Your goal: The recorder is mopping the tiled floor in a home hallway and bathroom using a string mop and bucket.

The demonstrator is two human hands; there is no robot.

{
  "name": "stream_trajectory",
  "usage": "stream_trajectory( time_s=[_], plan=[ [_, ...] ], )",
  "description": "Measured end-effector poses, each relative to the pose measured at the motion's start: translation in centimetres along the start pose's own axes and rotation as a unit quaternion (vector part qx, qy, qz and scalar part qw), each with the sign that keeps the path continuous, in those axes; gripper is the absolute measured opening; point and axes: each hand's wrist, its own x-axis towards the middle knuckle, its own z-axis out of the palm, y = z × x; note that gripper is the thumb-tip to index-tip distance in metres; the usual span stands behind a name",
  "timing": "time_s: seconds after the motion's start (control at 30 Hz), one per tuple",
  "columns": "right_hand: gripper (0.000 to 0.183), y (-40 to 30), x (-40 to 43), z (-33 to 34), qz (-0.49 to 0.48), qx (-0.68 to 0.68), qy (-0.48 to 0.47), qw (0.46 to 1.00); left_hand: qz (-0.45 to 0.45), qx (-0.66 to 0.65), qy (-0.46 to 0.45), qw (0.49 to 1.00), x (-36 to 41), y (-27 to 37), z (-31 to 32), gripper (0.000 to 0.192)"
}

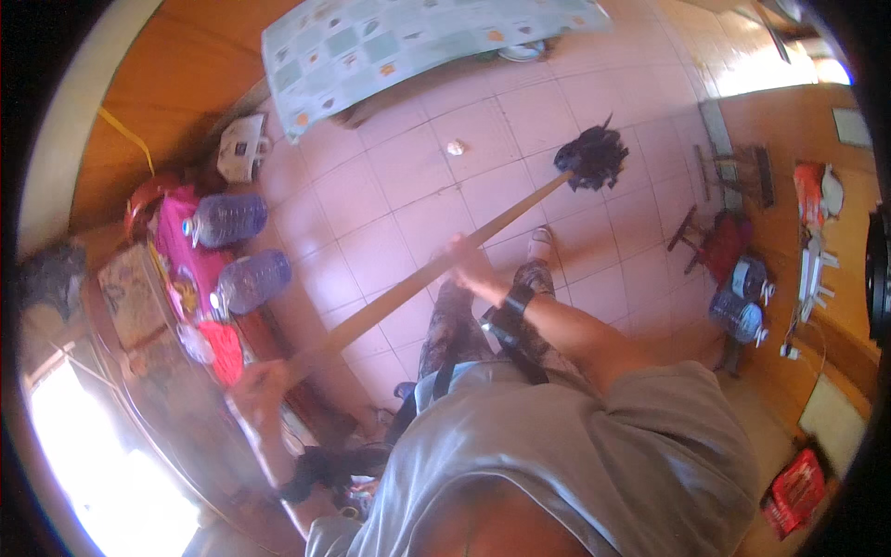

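A long wooden mop handle (397, 296) slants across the view, from lower left to upper right. My left hand (261, 393) is closed around its upper end, somewhat blurred. Farther down the shaft, my right hand (465, 263) grips it in front of my legs. At the far end, the dark mop head (595, 159) of ragged strips rests on the pink tiled floor (418, 188), beyond my shoe. A small whitish crumpled scrap (455, 147) lies on the tiles, left of the mop head.
A table with a checked cloth (390, 45) stands ahead. At left are large plastic water bottles (230, 219), a paper bag (241, 148) and a wooden bench. Small stools (720, 244) and more bottles (738, 317) stand along the right side. A red bag (797, 493) lies lower right.
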Motion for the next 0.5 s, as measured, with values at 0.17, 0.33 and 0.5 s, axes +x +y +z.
stream_trajectory(
  time_s=[0.17,0.33,0.5],
  plan=[
    [0.043,-15.2,-1.8,6.9,0.120,0.241,-0.198,0.942,-0.007,-0.064,0.235,0.970,-3.4,-0.8,-10.4,0.015],
    [0.034,-16.9,-1.7,7.4,0.126,0.289,-0.287,0.905,0.029,-0.024,0.318,0.947,-5.3,2.4,-11.5,0.019],
    [0.036,-16.0,-0.8,3.0,0.172,0.276,-0.276,0.904,0.072,0.018,0.341,0.937,-4.8,5.0,-8.8,0.023]
  ],
)
